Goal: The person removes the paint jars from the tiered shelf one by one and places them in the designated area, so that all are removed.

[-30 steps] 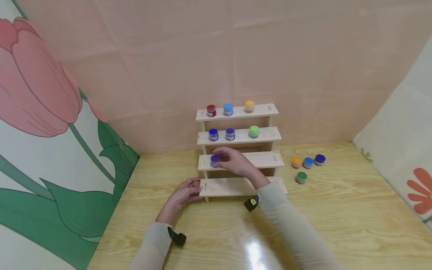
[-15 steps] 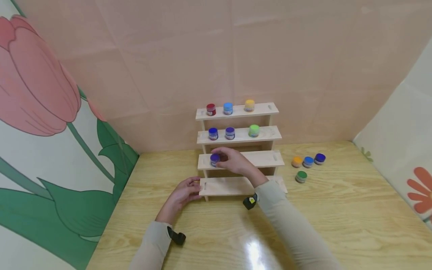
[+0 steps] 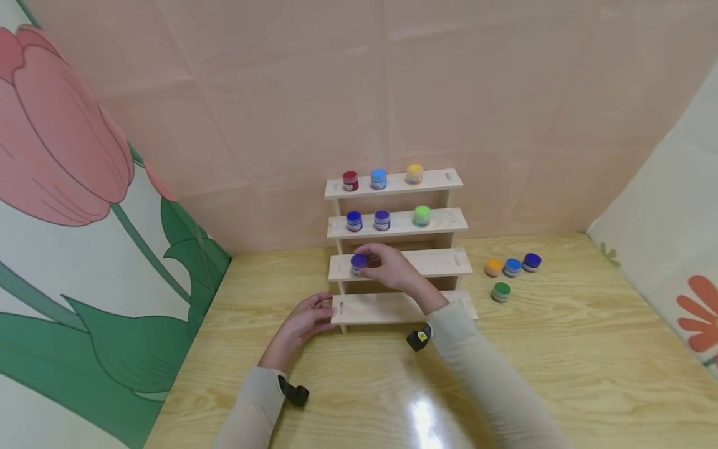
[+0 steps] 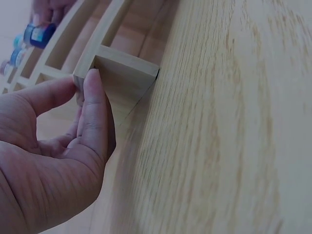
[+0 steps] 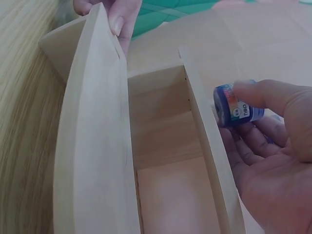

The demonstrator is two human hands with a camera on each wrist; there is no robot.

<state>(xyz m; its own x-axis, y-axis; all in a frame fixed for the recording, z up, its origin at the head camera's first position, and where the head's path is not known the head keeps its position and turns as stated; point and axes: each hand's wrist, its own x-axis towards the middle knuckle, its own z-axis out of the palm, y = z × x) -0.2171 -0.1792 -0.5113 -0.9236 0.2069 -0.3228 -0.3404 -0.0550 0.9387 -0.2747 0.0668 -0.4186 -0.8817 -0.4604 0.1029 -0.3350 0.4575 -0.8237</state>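
Pinching a small purple jar (image 3: pixel 358 265) between thumb and fingers, the right hand (image 3: pixel 392 268) has it right at the left end of the third shelf (image 3: pixel 437 264) from the top, and whether the base touches the wood I can't tell from here! Down at the lower left, the left hand (image 3: pixel 305 319) is in on the action too, thumb and finger pinching the end of the bottom shelf (image 3: pixel 381 309), as the left wrist view shows close up. Look up the wooden rack: the top step carries a red jar (image 3: pixel 350 181), a light blue jar (image 3: pixel 378 179) and a yellow jar (image 3: pixel 414 174), all upright, while one step below stand a dark blue jar (image 3: pixel 354 221), a violet jar (image 3: pixel 382 220) and, set a little apart, a lime green jar (image 3: pixel 422 216). Over to the right on the wood-grain table (image 3: pixel 348 393), an orange jar (image 3: pixel 493 268), a mid-blue jar (image 3: pixel 512 268) and a navy jar (image 3: pixel 532 262) sit in a row, with a dark green jar (image 3: pixel 501 292) just in front!
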